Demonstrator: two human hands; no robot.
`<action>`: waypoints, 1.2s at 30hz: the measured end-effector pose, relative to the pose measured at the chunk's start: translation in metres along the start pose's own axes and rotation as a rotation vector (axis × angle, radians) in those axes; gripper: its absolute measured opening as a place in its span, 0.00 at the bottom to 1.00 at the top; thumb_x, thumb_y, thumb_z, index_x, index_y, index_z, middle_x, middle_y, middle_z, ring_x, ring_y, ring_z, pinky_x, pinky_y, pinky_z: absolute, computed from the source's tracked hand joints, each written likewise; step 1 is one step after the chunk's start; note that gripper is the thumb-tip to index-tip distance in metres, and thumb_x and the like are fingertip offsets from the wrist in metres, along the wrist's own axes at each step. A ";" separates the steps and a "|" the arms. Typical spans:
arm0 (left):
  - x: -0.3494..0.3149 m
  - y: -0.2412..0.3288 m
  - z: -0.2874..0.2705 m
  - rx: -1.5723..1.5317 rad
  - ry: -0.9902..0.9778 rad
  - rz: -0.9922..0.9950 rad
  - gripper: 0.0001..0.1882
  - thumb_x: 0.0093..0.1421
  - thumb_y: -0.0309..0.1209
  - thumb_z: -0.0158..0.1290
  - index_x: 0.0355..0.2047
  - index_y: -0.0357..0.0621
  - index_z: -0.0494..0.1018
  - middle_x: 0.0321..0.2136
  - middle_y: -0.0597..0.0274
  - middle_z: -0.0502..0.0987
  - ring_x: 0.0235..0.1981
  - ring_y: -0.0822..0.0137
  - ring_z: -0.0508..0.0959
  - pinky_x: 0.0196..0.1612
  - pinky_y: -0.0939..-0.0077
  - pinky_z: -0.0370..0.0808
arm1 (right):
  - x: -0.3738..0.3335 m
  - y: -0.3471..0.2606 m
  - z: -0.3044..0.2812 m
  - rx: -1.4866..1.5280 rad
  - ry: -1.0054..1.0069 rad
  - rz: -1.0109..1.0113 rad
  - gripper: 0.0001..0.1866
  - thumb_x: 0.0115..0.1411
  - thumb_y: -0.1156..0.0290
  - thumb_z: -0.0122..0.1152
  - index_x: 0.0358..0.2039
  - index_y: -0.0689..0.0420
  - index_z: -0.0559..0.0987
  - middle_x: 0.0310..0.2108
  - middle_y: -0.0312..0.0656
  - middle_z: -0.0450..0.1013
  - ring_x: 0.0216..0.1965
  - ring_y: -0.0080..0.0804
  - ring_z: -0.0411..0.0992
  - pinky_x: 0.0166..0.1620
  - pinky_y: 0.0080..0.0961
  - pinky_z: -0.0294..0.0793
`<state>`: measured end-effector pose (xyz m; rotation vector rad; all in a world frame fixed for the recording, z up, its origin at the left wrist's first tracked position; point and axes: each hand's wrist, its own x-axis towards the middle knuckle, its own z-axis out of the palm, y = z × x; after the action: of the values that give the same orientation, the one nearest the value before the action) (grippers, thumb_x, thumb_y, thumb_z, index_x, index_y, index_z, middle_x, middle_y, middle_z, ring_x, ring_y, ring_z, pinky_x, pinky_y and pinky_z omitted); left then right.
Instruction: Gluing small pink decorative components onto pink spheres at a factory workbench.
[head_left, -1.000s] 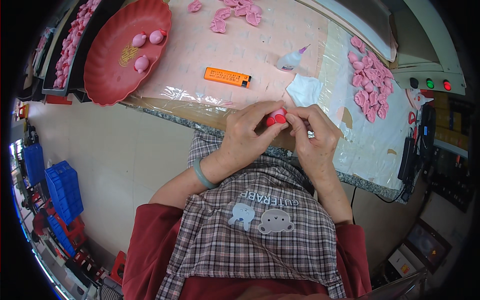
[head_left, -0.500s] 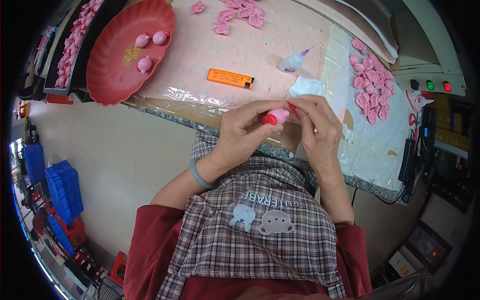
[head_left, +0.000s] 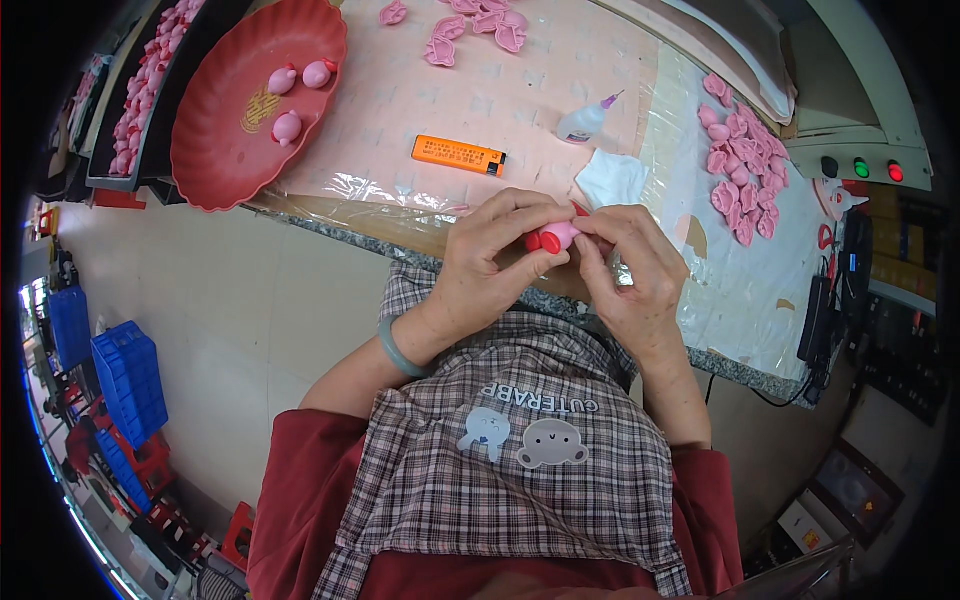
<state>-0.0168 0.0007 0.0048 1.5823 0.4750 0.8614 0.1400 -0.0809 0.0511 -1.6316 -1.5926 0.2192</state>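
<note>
One pink toy sits pinched in left grip, beside right grip.

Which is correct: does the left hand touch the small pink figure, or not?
Touching. The head view shows the left hand holding the small pink figure between thumb and fingers, no gap visible.

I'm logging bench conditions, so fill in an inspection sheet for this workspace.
Surface: pink covering; white sheeting at right.
Job's things: pink figure with red parts, in hand; three figures in red tray; pink parts at right.
Clutter: orange black-ended object, bottle with purple tip, white cloth.
Hands: left hand holds the figure; right hand holds a red piece beside it.
Cables: black cable at lower right.
Surroundings: blue crate at left; green light and red light at right.
</note>
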 end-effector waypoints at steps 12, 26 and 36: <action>0.002 0.000 0.001 0.073 0.012 0.013 0.17 0.53 0.20 0.61 0.45 0.34 0.77 0.42 0.55 0.77 0.42 0.67 0.78 0.44 0.77 0.76 | 0.001 0.005 0.005 -0.008 0.030 -0.032 0.10 0.48 0.88 0.63 0.32 0.64 0.79 0.30 0.44 0.76 0.27 0.28 0.76 0.26 0.20 0.74; -0.006 0.002 0.000 -0.256 -0.071 -0.181 0.19 0.58 0.17 0.57 0.50 0.28 0.70 0.44 0.53 0.77 0.45 0.69 0.78 0.49 0.75 0.78 | -0.004 0.000 -0.002 0.338 -0.077 0.331 0.07 0.54 0.84 0.61 0.35 0.64 0.80 0.32 0.38 0.76 0.30 0.17 0.70 0.34 0.14 0.69; 0.002 0.010 -0.001 -0.029 -0.035 0.123 0.19 0.52 0.17 0.62 0.45 0.34 0.73 0.42 0.51 0.77 0.42 0.66 0.78 0.43 0.76 0.77 | -0.008 0.007 -0.006 0.603 -0.083 0.317 0.07 0.59 0.83 0.60 0.40 0.66 0.78 0.38 0.40 0.73 0.36 0.20 0.71 0.40 0.16 0.69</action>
<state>-0.0176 0.0004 0.0148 1.6097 0.3413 0.9277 0.1478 -0.0899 0.0468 -1.3873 -1.1559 0.8553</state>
